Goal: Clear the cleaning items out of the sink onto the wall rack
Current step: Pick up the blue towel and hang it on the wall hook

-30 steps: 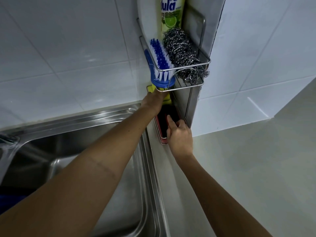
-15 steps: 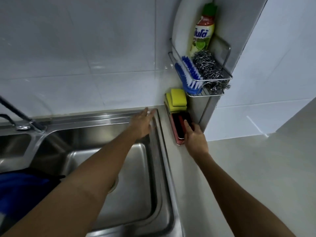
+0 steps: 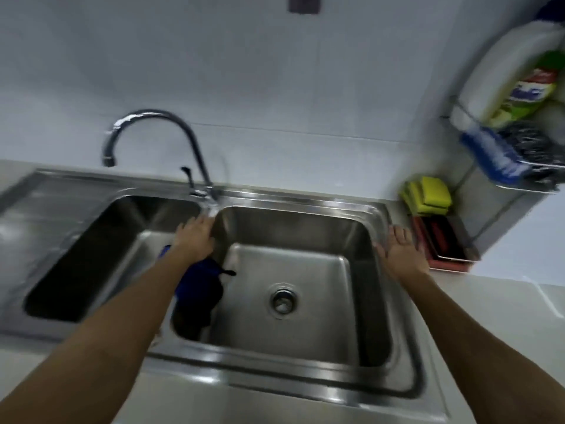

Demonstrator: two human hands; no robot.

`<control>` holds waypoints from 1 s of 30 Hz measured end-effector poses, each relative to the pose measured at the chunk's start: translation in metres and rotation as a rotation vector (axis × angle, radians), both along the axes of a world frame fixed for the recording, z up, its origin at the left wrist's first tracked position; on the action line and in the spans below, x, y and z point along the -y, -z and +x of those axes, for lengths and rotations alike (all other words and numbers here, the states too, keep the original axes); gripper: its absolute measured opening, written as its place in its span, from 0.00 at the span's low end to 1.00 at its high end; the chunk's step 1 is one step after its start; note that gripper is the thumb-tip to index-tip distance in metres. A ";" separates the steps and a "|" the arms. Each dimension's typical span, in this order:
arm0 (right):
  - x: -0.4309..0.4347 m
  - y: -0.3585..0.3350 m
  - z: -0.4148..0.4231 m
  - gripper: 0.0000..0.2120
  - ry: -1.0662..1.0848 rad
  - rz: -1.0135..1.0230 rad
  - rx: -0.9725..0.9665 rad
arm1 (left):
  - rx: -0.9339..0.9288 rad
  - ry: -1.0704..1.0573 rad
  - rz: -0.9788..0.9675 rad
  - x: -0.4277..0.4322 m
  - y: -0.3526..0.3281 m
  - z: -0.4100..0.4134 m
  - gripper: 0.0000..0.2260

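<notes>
Sink point(image 3: 379, 301): a double stainless basin; the right bowl is bare steel down to its round drain point(image 3: 283, 300), the left bowl is dark and blurred.
Blue item point(image 3: 198, 283): a dark blue thing (cloth or glove, too blurred to tell) lies at the left wall of the right bowl, draped by the divider and partly under the left forearm.
Wall rack point(image 3: 519, 186): a wire shelf fixed at the right corner, above the counter and well apart from the bowl.
On the rack: a blue brush point(image 3: 492, 156) lies at the front left edge, a steel scourer point(image 3: 526, 142) just beside it, a green-labelled soap bottle point(image 3: 526, 93) stands behind, leaning, and a white bottle point(image 3: 501, 65) stands at its left.
Under the rack: yellow-green sponges point(image 3: 428, 195) stacked on the counter, touching the back of a red tray point(image 3: 449, 261) with something dark in it.
Left hand point(image 3: 197, 237): palm down over the divider between the two bowls, fingers stretched forward and nearly together, gripping nothing (the tips are near the tap base).
Right hand point(image 3: 400, 255): over the right rim of the sink, fingers spread apart and empty, just beside the red tray.
Tap point(image 3: 153, 117): a curved chrome spout behind the divider, its mouth over the left bowl.
Surroundings: pale wall tiles and a light counter point(image 3: 504, 332).
</notes>
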State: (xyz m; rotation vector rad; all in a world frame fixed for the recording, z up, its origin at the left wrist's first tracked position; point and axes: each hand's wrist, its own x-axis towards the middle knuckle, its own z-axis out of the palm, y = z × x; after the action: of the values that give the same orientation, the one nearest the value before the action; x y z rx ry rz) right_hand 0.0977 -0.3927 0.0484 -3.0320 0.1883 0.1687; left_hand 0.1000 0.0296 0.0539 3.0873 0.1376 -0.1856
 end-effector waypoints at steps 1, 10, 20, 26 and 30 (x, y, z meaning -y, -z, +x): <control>-0.025 0.005 -0.002 0.31 -0.054 0.002 -0.016 | -0.042 -0.056 -0.002 -0.019 0.004 -0.010 0.28; -0.232 0.040 -0.024 0.25 -0.338 0.095 -0.300 | -0.224 -0.175 -0.249 -0.089 0.048 -0.064 0.30; -0.351 0.068 -0.019 0.24 0.091 0.800 -0.503 | -0.183 -0.199 -0.304 -0.094 0.075 -0.059 0.28; -0.371 0.066 0.001 0.22 0.651 1.581 -0.564 | -0.213 -0.178 -0.226 -0.091 0.073 -0.057 0.28; -0.367 0.064 0.010 0.17 0.830 1.896 -0.503 | -0.238 -0.162 -0.205 -0.090 0.069 -0.056 0.27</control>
State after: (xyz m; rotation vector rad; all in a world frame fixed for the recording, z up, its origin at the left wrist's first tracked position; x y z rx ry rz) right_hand 0.1079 -0.0257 -0.0154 -0.8800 0.7201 0.5643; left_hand 0.0438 0.1199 -0.0155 2.8236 0.3517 -0.5245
